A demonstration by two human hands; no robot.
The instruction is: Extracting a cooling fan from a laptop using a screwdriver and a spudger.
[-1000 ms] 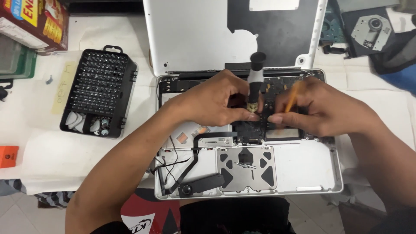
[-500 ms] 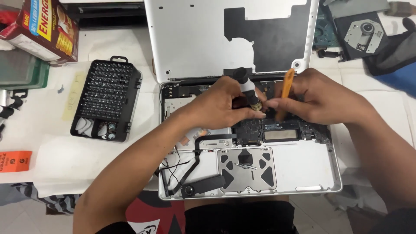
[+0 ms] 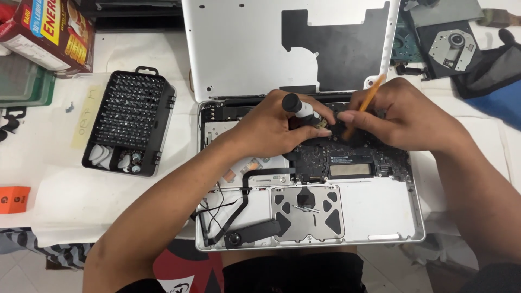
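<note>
Far left of my hands, a red and yellow carton [image 3: 46, 30] sits at the top corner, an orange tag [image 3: 13, 199] at the edge below it, then a pale yellow slip [image 3: 87, 126] beside the black bit case [image 3: 130, 123]. My left hand [image 3: 271, 127] pinches a black-capped screwdriver [image 3: 297, 107] over the dark board [image 3: 336, 157] in the open laptop shell [image 3: 391, 209]; my right hand [image 3: 401, 119] grips an orange pry tool [image 3: 369, 97] beside it. Since half a second ago both hands have shifted slightly up the board

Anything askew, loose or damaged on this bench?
Two loose screws lie on the back of the trackpad inside the opened laptop, where they might roll. Nothing looks broken. The left hand holds a screwdriver, the right hand an orange pry tool.
</note>
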